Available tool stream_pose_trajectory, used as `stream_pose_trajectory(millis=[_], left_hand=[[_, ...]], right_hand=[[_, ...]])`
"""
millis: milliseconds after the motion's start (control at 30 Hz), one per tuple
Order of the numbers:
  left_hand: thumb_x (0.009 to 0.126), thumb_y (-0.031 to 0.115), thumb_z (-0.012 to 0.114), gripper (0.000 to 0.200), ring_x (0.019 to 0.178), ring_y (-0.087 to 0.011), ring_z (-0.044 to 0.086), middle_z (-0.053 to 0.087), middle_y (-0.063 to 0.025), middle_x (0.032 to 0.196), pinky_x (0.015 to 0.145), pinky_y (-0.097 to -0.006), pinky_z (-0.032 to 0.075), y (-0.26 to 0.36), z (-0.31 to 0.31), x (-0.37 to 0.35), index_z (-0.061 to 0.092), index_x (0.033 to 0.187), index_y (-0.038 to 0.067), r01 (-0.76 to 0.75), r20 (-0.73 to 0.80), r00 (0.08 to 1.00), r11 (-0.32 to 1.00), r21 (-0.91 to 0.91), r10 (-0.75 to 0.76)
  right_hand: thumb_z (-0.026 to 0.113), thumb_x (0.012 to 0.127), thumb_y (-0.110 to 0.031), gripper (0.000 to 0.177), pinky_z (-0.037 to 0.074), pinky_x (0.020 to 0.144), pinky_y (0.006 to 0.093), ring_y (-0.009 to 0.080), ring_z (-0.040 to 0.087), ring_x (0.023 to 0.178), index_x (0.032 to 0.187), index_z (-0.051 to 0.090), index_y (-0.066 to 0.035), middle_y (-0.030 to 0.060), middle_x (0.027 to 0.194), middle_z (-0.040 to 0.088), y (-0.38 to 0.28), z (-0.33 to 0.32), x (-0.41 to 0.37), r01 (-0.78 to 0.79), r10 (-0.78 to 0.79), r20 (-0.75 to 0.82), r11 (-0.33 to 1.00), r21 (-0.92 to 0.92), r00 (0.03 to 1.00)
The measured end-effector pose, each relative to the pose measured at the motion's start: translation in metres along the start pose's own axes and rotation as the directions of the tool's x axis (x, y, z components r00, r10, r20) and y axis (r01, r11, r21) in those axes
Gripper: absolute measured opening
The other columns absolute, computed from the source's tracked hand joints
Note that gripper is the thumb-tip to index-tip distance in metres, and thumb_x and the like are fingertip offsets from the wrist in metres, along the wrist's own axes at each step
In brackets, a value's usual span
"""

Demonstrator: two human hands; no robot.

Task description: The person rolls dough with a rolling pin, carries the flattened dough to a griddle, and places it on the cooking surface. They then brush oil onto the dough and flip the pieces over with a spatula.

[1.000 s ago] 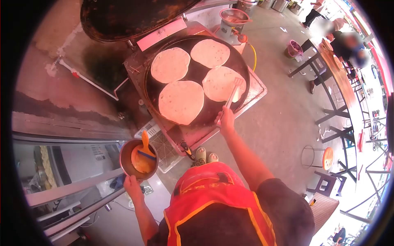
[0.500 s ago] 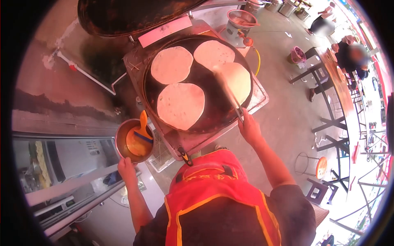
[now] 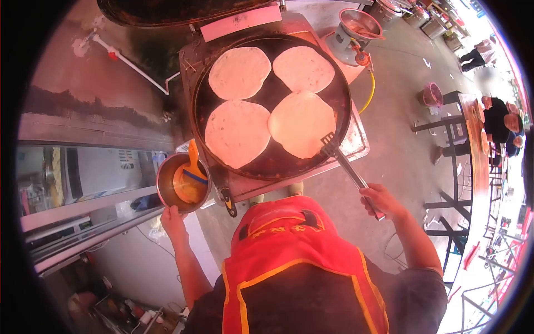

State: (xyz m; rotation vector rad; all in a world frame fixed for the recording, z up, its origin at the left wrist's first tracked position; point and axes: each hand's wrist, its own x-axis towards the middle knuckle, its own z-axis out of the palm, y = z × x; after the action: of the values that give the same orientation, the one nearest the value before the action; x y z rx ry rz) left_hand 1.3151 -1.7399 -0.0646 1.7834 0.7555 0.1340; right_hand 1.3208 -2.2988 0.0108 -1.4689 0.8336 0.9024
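My right hand (image 3: 379, 200) grips the handle of a slotted metal turner (image 3: 351, 168). Its slotted head touches the lower right edge of one flatbread (image 3: 303, 123), on a round griddle (image 3: 274, 158). Several pale flatbreads, including an upper left one (image 3: 239, 72), lie flat on this pan, and the two lower ones meet at their edges. At the left, my left hand (image 3: 173, 219) pinches the rim of a metal pot (image 3: 162, 183). Inside it is yellowish liquid (image 3: 187, 192), with an orange-handled brush (image 3: 193, 158) with a blue band leaning against the rim.
The griddle's raised lid (image 3: 183, 14) stands behind it. A black-handled tool (image 3: 228, 203) hangs at the stand's front edge. A burner with a metal bowl (image 3: 359, 25) and yellow hose sits at back right. People sit at a wooden table (image 3: 477, 128) farther right.
My right hand has drawn the turner back toward me and to the right. The right-hand flatbreads, overlapping before, now lie apart. My left hand still holds the pot.
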Motion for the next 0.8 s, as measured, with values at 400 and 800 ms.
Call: stream_pose_trajectory(millis=[400, 800], left_hand=[[0.086, 0.012, 0.046, 0.025, 0.080, -0.0157, 0.060, 0.060, -0.0104, 0.092, 0.077, -0.0337, 0.055, -0.005, 0.005, -0.017, 0.056, 0.101, -0.007, 0.003, 0.033, 0.999, 0.999, -0.035, -0.002], [0.086, 0.012, 0.048, 0.023, 0.077, -0.0148, 0.060, 0.060, -0.0109, 0.090, 0.074, -0.0327, 0.055, 0.001, -0.008, -0.008, 0.057, 0.096, -0.006, 0.069, -0.005, 0.998, 0.997, 0.020, -0.069]], right_hand=[[0.053, 0.089, -0.026, 0.024, 0.044, 0.039, 0.0283, 0.0146, 0.050, 0.047, 0.087, 0.051, -0.003, 0.0069, 0.067, 0.052, -0.047, -0.023, 0.013, -0.059, 0.061, 0.012, 0.989, -0.137, 0.998], [0.054, 0.086, -0.027, 0.028, 0.041, 0.033, 0.0305, 0.0160, 0.054, 0.043, 0.090, 0.056, 0.000, 0.0090, 0.068, 0.055, -0.052, -0.034, 0.013, 0.073, -0.158, -0.156, 0.891, -0.447, 0.975]])
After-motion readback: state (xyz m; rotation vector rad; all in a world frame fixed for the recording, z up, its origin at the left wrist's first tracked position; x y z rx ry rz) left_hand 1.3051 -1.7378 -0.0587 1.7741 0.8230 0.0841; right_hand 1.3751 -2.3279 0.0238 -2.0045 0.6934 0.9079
